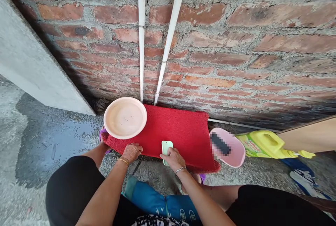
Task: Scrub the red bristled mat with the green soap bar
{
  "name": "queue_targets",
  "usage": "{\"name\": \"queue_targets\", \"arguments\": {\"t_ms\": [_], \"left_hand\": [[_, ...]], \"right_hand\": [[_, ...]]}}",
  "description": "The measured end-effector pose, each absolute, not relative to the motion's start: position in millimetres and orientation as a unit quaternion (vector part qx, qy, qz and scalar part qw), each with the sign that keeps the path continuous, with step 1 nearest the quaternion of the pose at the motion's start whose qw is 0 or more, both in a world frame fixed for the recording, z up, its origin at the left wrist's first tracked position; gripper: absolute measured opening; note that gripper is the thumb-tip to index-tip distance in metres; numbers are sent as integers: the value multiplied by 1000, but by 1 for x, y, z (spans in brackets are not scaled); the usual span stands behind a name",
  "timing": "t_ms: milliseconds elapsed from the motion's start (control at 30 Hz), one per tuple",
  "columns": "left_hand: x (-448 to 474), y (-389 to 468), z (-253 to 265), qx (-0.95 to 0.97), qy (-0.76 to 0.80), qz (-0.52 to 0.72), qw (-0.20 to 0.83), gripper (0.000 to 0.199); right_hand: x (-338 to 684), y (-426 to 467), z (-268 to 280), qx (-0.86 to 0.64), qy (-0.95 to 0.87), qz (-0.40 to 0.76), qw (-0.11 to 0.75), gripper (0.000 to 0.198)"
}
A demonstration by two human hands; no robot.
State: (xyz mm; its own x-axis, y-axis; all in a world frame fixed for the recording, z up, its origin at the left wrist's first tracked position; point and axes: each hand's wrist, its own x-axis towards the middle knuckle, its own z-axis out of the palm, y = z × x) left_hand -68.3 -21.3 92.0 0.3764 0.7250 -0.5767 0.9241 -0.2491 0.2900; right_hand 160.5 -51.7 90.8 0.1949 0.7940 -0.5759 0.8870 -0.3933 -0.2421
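Right grip (pixel 175 159) pinches the green block (pixel 166 145), likely light, stiff, best held by its sides (slippery if wet); left grip (pixel 132 153) curls at the red mat (pixel 181 124), its hold unclear.

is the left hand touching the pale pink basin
Apart: the head view shows a narrow strip of red mat between the left hand and the near rim of the pale pink basin.

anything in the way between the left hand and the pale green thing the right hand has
Nothing visible stands between the left hand and the pale green thing; red mat shows in the gap. The basin is farther off, beyond the left hand.
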Motion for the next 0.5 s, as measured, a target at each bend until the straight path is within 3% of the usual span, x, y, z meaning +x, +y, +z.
{"name": "queue_targets", "arguments": {"t_ms": [500], "left_hand": [[-63, -31, 79, 793, 507, -203, 268, 40]], "right_hand": [[161, -51, 97, 769, 539, -336, 71, 25]]}}
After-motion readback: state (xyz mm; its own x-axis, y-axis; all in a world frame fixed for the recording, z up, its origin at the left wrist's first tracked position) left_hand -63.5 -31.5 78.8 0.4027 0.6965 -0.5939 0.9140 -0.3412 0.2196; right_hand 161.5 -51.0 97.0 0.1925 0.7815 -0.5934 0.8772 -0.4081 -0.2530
